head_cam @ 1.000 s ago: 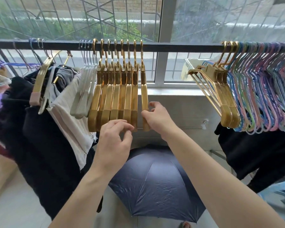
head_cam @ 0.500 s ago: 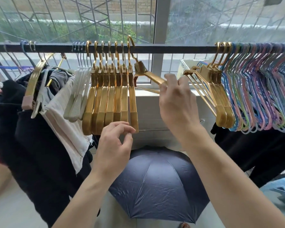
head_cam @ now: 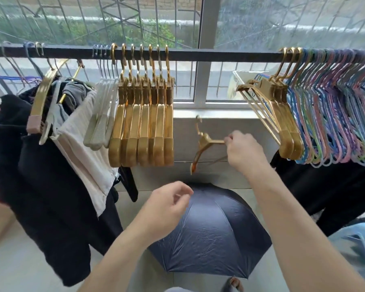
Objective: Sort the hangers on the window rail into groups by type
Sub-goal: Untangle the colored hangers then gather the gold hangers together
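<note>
A dark window rail (head_cam: 219,56) runs across the view. Several gold hangers (head_cam: 143,131) hang in a tight row left of centre, with a few white hangers (head_cam: 102,114) beside them. Three more gold hangers (head_cam: 280,119) hang at the right, followed by many thin coloured hangers (head_cam: 335,114). My right hand (head_cam: 242,150) grips one gold hanger (head_cam: 202,144) by its arm, off the rail and below it, in the gap between the two gold groups. My left hand (head_cam: 167,207) hovers lower down with loosely curled fingers and holds nothing.
Dark and pale clothes (head_cam: 51,154) hang on hangers at the left end of the rail. An open navy umbrella (head_cam: 211,232) lies on the floor under my hands. Dark garments (head_cam: 325,186) hang at the right, above a blue plastic stool (head_cam: 358,234).
My right hand lifted the rightmost gold hanger of the left group off the rail and brought it down and rightward. My left hand dropped away from the gold row.
</note>
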Tool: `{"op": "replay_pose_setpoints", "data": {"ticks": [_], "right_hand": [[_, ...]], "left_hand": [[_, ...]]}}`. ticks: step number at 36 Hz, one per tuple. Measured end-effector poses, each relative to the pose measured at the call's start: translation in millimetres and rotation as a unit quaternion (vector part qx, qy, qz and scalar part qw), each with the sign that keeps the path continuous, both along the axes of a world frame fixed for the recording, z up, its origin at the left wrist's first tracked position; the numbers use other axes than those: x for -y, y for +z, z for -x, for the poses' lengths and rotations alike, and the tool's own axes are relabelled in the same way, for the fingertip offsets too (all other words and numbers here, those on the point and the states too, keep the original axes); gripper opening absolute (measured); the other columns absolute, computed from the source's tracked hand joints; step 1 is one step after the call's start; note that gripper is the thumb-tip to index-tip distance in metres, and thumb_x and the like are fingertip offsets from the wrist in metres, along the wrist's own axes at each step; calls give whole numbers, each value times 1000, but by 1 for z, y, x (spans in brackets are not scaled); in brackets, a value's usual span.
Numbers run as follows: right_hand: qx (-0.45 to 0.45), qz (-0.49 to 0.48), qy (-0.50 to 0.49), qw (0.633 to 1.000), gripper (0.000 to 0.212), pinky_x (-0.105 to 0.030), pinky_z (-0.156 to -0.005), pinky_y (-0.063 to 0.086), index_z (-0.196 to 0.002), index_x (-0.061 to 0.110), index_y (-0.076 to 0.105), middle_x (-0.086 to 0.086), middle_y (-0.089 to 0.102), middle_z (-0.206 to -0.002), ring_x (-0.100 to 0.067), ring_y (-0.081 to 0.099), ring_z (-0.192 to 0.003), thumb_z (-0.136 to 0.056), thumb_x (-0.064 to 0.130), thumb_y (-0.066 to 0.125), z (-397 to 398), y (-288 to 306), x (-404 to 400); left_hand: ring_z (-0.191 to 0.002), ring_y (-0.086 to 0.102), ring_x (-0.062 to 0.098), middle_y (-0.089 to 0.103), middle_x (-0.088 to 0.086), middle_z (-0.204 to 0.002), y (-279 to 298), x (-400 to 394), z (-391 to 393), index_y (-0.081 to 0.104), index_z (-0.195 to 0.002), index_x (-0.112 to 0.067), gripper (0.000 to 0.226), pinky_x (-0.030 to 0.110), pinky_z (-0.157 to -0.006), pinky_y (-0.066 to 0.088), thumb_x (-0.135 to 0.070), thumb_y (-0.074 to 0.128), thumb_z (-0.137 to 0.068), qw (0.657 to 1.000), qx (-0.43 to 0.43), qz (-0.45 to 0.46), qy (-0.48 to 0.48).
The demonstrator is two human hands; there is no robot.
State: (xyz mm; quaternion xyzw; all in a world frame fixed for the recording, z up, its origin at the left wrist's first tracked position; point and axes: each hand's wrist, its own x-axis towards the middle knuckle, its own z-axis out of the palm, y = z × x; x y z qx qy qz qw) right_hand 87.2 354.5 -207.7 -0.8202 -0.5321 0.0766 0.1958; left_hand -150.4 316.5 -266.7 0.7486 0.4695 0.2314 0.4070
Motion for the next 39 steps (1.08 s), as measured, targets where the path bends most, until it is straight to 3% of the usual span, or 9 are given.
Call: {"op": "replay_pose_setpoints", "data": {"ticks": [5, 12, 15, 18, 20, 29, 33, 36, 39], "right_hand": [[-84, 160, 18, 983, 17, -34, -70, 54, -111, 11, 58, -12, 66, -103, -29, 65, -78, -104, 16, 44, -7, -50, 28], [-339, 226, 10, 913, 34, -51, -74, 63, -107, 10, 66, -9, 54, -59, -25, 57, -52, -109, 35, 44, -29, -79, 72], [-445, 208, 19, 871, 35, -43, -66, 62, -113, 3, 67, -7, 54, -64, -21, 57, -56, -109, 32, 46, -38, -92, 83], [-525, 185, 41, 830, 33, -41, -67, 57, -117, 4, 69, -5, 57, -70, -23, 61, -64, -109, 28, 48, -48, -102, 91], [-554, 174, 50, 812, 31, -40, -70, 57, -117, 7, 72, -5, 60, -75, -26, 63, -70, -107, 26, 50, -54, -109, 95], [-697, 17, -165, 697, 25, -32, -74, 56, -114, 2, 67, -13, 63, -93, -19, 61, -74, -106, 21, 53, -74, -162, 86], [-590, 29, -287, 754, 20, -40, -73, 57, -124, 0, 54, -20, 56, -109, -34, 64, -94, -106, 6, 46, -53, -184, 85], [-536, 136, -234, 800, 12, -34, -60, 58, -111, 5, 57, -14, 59, -97, -27, 67, -77, -103, 8, 48, -18, -188, 90], [-562, 206, -142, 789, 25, -37, -74, 60, -124, 4, 56, -14, 66, -103, -26, 71, -81, -104, 17, 51, 19, -177, 96]], "left_hand": [[-115, 59, 16, 63, -4, -131, -65, -8, -1, 56, -135, -28, 37, 36, -98, 50, -47, 47, -104, 954, -233, 161, -103], [-145, 40, 34, 41, 13, -156, -160, -21, 41, 29, -160, -17, 90, 48, -118, 36, -61, 65, -90, 955, -226, 172, 81], [-134, 52, 26, 55, 3, -144, -172, -15, 63, 42, -153, -26, 85, 43, -111, 44, -64, 69, -82, 948, -237, 207, 49], [-95, 68, 19, 73, -3, -96, -178, -11, 83, 69, -102, -25, 31, 42, -92, 56, -49, 63, -83, 951, -221, 212, 40], [-81, 71, 24, 73, 3, -81, -178, -15, 96, 68, -85, -17, 26, 46, -83, 61, -41, 57, -90, 947, -225, 223, 60], [-64, 66, 18, 68, 5, -70, -133, -19, 116, 68, -99, 3, 37, 32, -66, 61, -34, 60, -103, 943, -122, 303, 59], [-64, 70, 24, 65, 9, -70, -111, -15, 100, 63, -88, -1, 32, 41, -76, 65, -30, 62, -102, 949, -94, 289, 86], [-64, 74, 26, 67, 5, -69, -96, -9, 80, 55, -87, -8, 26, 42, -79, 63, -29, 63, -98, 952, -106, 273, 86], [-65, 76, 24, 75, 8, -75, -82, 1, 51, 57, -95, -9, 21, 36, -77, 58, -29, 61, -98, 954, -136, 257, 74]]}}
